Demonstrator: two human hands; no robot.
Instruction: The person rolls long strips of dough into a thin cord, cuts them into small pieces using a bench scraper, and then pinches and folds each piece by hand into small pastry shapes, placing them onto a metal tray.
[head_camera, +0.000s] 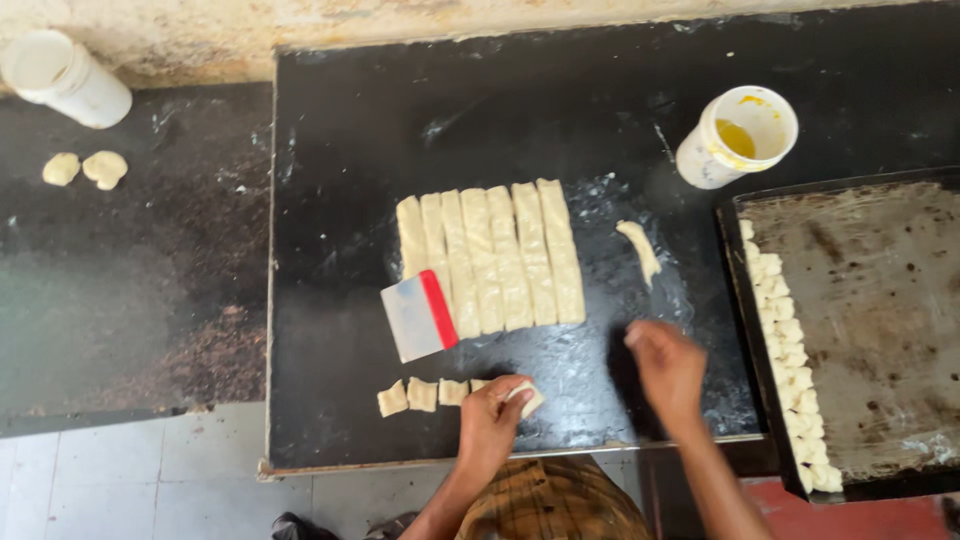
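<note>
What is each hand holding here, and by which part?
The left hand pinches a small cut dough piece at its near end; the right hand holds nothing.

A white tub (62, 77) lies tipped at the far left above two dough lumps (84, 168). An open white cup (735, 136) of yellow liquid stands beside a worn baking tray (880, 300).
</note>
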